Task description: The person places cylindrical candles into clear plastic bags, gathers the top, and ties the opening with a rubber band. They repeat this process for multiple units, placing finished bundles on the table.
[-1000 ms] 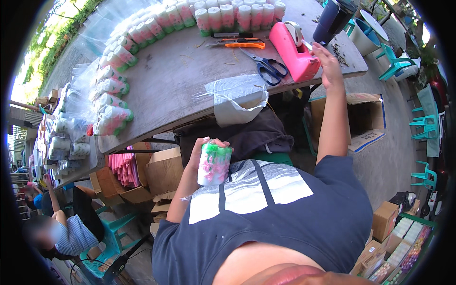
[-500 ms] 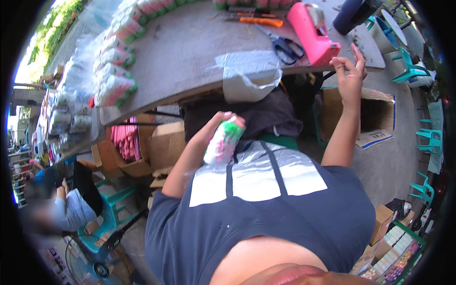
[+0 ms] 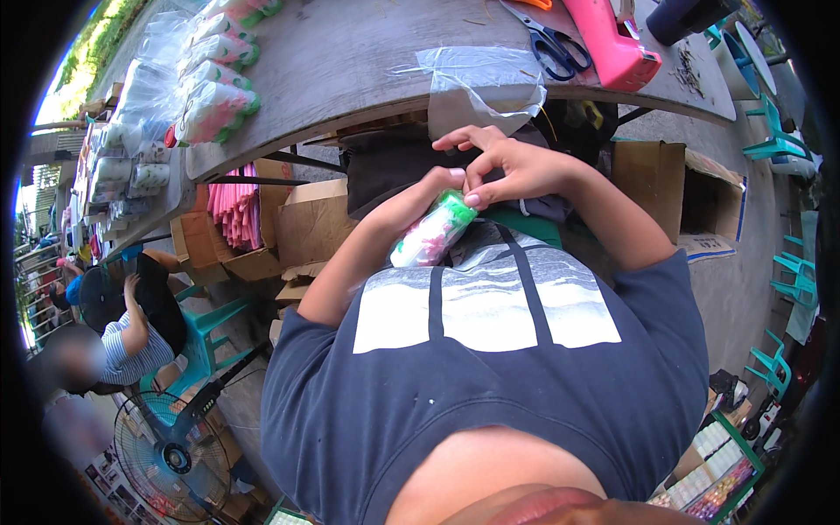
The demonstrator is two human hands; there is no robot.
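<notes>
A short cylindrical pack (image 3: 430,238), white with pink patches and a green end, lies slanted in front of my chest. My left hand (image 3: 418,199) is wrapped round it from the left, its thumb by the green end. From the right, my right hand (image 3: 514,168) meets it, thumb and index finger pinched on that green end. The right hand's other fingers stretch out over the left thumb. Whether a small piece of tape lies between the right fingertips is too small to tell. Just beyond the hands, a clear plastic bag (image 3: 481,87) hangs over the table edge.
On the grey table (image 3: 341,74) lie dark-handled scissors (image 3: 556,51), a pink tape dispenser (image 3: 617,52) and a dark tumbler (image 3: 678,19). Similar packs (image 3: 214,109) line its left side. Cardboard boxes (image 3: 319,219) stand below. A fan (image 3: 175,455) and a seated person are at left.
My right hand has come from beside the tape dispenser to the pack's green end. The left hand still holds the pack, now tilted further. The view has shifted, so the table sits higher.
</notes>
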